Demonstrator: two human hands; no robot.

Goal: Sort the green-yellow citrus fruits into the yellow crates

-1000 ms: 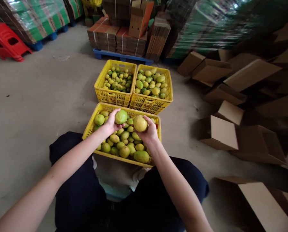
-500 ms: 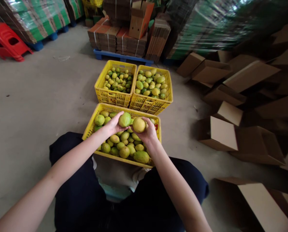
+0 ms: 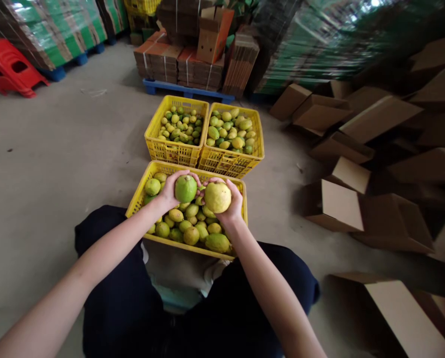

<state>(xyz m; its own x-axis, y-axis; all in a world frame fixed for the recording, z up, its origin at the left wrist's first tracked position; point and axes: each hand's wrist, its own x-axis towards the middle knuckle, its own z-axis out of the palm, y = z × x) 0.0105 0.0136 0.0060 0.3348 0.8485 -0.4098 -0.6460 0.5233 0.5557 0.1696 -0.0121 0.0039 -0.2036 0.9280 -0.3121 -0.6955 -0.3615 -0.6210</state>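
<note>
Green fruit (image 3: 185, 189) is clasped in the left hand (image 3: 169, 193), yellow fruit (image 3: 218, 197) at its three o'clock in the right hand (image 3: 235, 201); both are held above the near crate (image 3: 142, 191). Bruising is best avoided by light cupping, without any knocking together.

I can make out no readable writing, numbers, brands or signs from where I stand, whether on the yellow crates (image 3: 228, 161), the cardboard boxes (image 3: 341, 203), the plastic-wrapped stacks (image 3: 312, 59) or the red stool (image 3: 8, 58).
</note>
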